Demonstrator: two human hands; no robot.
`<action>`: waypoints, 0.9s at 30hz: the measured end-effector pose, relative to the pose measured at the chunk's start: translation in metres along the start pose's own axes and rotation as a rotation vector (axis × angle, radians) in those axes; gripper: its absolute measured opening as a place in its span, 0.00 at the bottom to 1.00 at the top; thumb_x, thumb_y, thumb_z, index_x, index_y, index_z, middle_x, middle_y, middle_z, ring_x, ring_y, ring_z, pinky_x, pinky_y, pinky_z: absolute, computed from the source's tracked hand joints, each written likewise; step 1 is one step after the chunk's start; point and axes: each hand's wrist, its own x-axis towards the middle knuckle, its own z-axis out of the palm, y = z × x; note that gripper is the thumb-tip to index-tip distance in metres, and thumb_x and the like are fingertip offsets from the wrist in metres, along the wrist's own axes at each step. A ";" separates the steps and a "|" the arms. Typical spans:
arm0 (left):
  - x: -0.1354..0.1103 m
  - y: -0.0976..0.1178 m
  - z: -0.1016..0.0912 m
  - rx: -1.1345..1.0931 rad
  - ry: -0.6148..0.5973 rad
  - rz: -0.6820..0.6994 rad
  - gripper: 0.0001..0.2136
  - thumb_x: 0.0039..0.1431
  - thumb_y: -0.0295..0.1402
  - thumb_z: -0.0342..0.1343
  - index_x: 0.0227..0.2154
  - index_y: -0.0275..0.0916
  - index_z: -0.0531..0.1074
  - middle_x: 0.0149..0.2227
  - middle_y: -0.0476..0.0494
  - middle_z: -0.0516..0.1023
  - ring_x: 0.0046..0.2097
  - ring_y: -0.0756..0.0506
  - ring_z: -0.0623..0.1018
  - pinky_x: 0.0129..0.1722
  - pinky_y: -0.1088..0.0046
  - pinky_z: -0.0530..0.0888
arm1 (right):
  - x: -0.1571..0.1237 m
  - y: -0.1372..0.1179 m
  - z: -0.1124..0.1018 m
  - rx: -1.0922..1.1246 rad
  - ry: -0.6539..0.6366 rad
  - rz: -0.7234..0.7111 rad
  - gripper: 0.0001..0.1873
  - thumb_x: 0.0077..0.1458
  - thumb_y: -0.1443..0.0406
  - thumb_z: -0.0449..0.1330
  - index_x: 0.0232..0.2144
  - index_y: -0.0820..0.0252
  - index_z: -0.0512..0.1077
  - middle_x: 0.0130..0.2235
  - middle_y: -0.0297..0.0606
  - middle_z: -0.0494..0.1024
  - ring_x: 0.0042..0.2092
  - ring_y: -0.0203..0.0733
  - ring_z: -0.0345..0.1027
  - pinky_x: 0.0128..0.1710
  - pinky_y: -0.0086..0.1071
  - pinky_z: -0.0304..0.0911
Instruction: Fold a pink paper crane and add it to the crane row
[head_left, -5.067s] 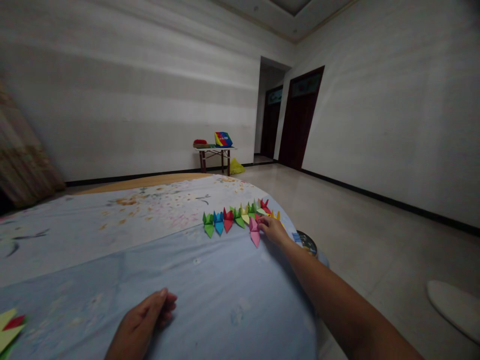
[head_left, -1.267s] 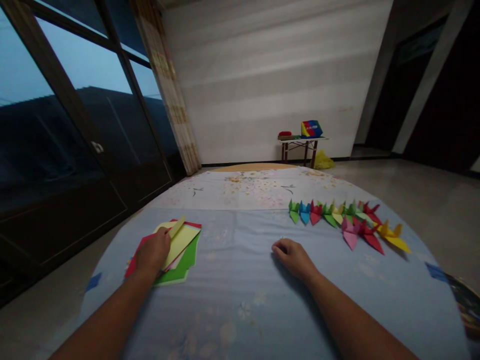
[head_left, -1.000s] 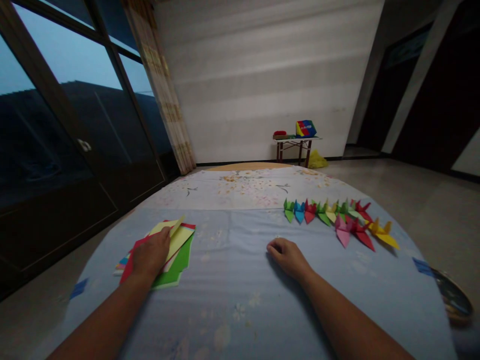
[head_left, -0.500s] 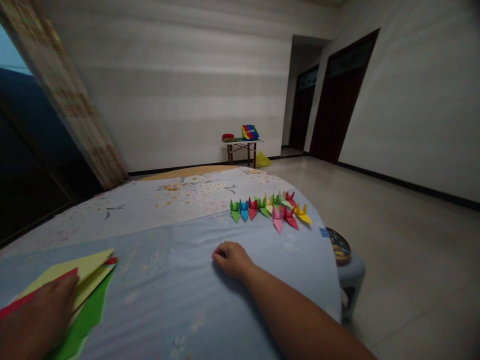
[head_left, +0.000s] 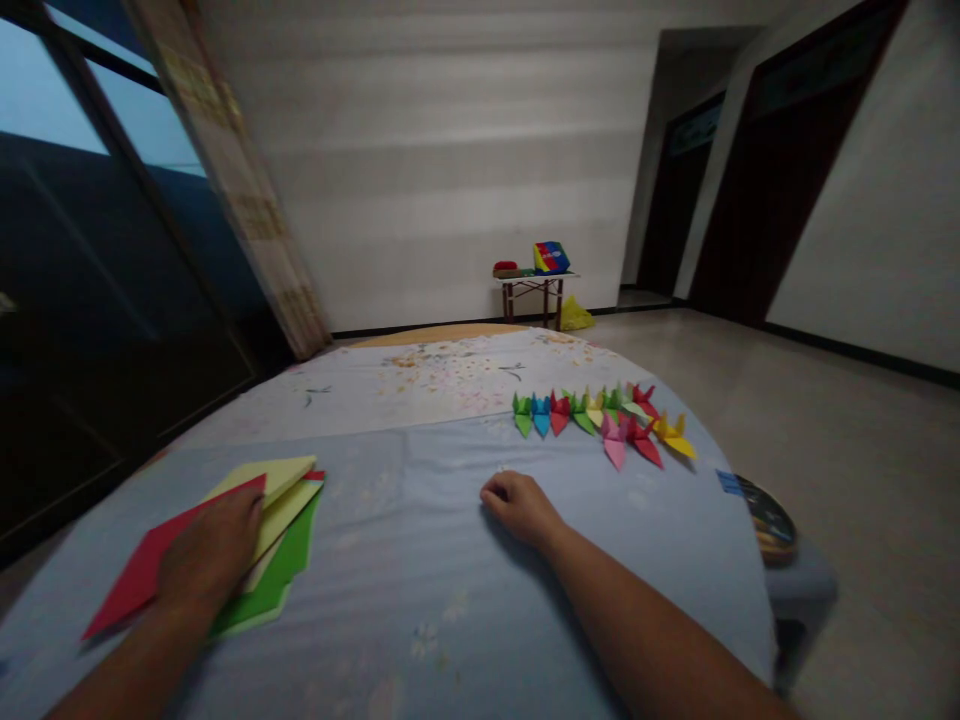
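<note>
My left hand (head_left: 214, 540) is over a pile of coloured paper at the left of the table, fingers closed on a red sheet (head_left: 142, 570). Beneath that sheet lie pale yellow paper (head_left: 289, 505) and green paper (head_left: 289, 570), with a bit of red showing at the far corner. My right hand (head_left: 521, 508) rests on the blue tablecloth, curled into a loose fist, and nothing shows in it. Beyond it, several folded paper cranes (head_left: 559, 412) in green, blue, red, yellow and pink stand in a cluster near the right edge.
A floral cloth covers the round table (head_left: 450, 430). Off its right edge, a round container (head_left: 769, 520) sits on a grey stool (head_left: 806, 580). By the far wall, a small table (head_left: 536, 277) bears a colourful box (head_left: 551, 258); a yellow bag (head_left: 576, 315) lies beside it.
The camera has turned left, so the whole scene sits further right and more of the paper pile shows. My right hand stays curled in the same spot on the cloth.
</note>
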 end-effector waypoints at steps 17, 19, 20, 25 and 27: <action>-0.011 0.003 0.010 0.012 -0.088 0.178 0.20 0.52 0.45 0.48 0.43 0.38 0.69 0.44 0.36 0.72 0.47 0.38 0.71 0.44 0.65 0.65 | -0.001 0.009 0.003 0.057 -0.020 -0.014 0.12 0.51 0.62 0.51 0.28 0.61 0.73 0.28 0.37 0.75 0.31 0.38 0.67 0.32 0.29 0.57; -0.011 0.004 0.008 0.013 -0.098 0.175 0.19 0.53 0.42 0.48 0.45 0.38 0.68 0.45 0.35 0.72 0.47 0.38 0.71 0.44 0.65 0.65 | -0.001 0.009 0.003 0.060 -0.022 -0.013 0.12 0.51 0.62 0.51 0.27 0.61 0.73 0.28 0.37 0.75 0.31 0.38 0.67 0.32 0.29 0.57; -0.011 0.004 0.007 0.012 -0.103 0.173 0.18 0.53 0.40 0.48 0.45 0.38 0.67 0.46 0.36 0.72 0.47 0.38 0.71 0.43 0.65 0.65 | -0.001 0.009 0.003 0.060 -0.023 -0.014 0.11 0.51 0.63 0.51 0.27 0.61 0.73 0.28 0.37 0.75 0.31 0.38 0.67 0.32 0.29 0.57; -0.009 0.006 0.002 -0.020 -0.119 0.140 0.16 0.57 0.32 0.43 0.49 0.39 0.61 0.44 0.37 0.75 0.44 0.40 0.75 0.38 0.68 0.67 | -0.001 0.008 0.003 0.057 -0.013 -0.010 0.11 0.51 0.63 0.52 0.28 0.60 0.73 0.28 0.37 0.75 0.32 0.38 0.67 0.32 0.28 0.58; -0.007 0.006 0.002 -0.038 -0.110 0.122 0.17 0.58 0.31 0.41 0.51 0.39 0.58 0.45 0.35 0.74 0.44 0.40 0.75 0.37 0.69 0.67 | -0.001 0.008 0.003 0.061 -0.008 -0.007 0.11 0.51 0.63 0.52 0.27 0.60 0.73 0.28 0.37 0.75 0.31 0.38 0.67 0.32 0.28 0.57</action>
